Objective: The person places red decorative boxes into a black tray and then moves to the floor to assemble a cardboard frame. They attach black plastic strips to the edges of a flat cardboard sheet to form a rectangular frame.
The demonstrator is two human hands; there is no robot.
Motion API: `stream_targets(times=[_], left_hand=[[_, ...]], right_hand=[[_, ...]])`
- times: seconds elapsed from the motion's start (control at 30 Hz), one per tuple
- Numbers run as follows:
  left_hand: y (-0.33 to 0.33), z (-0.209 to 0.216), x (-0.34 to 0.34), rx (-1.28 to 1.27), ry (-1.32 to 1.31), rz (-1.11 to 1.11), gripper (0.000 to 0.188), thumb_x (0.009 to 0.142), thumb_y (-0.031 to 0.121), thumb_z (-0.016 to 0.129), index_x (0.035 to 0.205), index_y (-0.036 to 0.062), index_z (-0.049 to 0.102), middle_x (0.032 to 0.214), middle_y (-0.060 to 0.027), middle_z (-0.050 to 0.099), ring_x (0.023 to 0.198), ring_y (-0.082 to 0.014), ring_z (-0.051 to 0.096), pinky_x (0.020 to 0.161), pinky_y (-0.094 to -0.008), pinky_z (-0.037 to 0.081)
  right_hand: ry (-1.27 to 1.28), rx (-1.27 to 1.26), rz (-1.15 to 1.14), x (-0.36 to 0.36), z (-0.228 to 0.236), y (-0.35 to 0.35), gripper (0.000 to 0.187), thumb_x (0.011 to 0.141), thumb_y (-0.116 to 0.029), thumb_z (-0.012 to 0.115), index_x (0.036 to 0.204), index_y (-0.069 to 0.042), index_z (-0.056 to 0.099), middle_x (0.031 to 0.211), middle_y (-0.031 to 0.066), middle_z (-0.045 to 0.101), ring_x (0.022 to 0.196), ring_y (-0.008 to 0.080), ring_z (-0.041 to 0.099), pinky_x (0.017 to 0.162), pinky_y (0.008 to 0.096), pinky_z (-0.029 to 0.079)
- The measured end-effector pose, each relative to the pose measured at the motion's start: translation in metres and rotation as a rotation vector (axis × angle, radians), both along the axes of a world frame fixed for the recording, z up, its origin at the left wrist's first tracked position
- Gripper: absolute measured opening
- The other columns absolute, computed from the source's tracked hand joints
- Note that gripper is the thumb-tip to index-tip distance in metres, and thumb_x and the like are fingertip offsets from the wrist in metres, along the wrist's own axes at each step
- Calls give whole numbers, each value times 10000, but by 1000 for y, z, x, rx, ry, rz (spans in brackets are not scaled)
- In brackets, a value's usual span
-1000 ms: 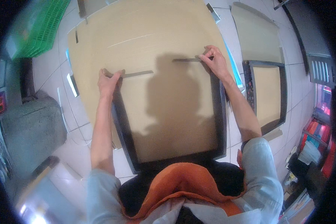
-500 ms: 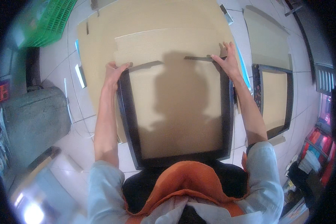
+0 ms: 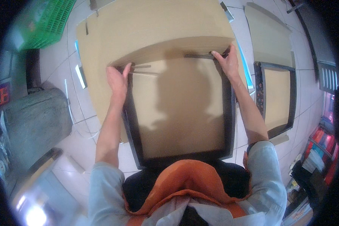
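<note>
Before me lies a cardboard panel (image 3: 184, 143) with raised black edges on its left, right and near sides. Its far brown flap (image 3: 173, 48) stands partly up in a curved fold. My left hand (image 3: 118, 81) grips the flap's left corner, thumb on the inner side and fingers mostly hidden behind. At the opposite corner my right hand (image 3: 229, 64) pinches it the same way. Narrow dark strips (image 3: 197, 56) point inward from both far corners, near the thumbs. My head's shadow covers the middle of the panel.
A large cardboard sheet (image 3: 154, 22) lies beneath and beyond. To the right is a smaller black-edged cardboard tray (image 3: 278, 98) with a grey-brown sheet (image 3: 269, 35) past it. A green plastic crate (image 3: 54, 22) stands far left, a grey block-like seat (image 3: 35, 113) at left.
The far flap, flat half a second ago, has come up and bends toward me. Both hands have shifted to hold its corners, and the strips at the left corner have changed angle.
</note>
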State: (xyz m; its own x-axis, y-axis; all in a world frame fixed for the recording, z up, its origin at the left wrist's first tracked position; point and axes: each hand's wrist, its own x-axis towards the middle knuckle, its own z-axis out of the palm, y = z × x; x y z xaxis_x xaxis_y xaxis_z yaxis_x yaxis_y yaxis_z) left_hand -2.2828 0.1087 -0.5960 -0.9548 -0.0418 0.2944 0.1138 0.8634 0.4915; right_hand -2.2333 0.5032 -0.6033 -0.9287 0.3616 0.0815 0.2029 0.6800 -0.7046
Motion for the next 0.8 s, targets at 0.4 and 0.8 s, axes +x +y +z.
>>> stream_targets(times=[0.4, 0.8], left_hand=[[3, 4, -9, -217, -119, 135, 424, 733, 355, 678, 794, -30, 510, 840, -236, 560, 802, -388, 544, 690, -436, 429], [-12, 7, -6, -26, -163, -30, 431, 760, 310, 664, 932, -63, 531, 905, -213, 553, 833, -359, 528, 736, -411, 420]], right_hand=[[183, -3, 121, 16, 2, 9, 397, 763, -268, 655, 949, 18, 453, 920, 184, 490, 856, 334, 496, 753, 395, 404], [161, -54, 119, 23, 8, 10, 360, 782, -181, 637, 1056, -6, 482, 1043, 120, 518, 920, 235, 520, 786, 322, 421]])
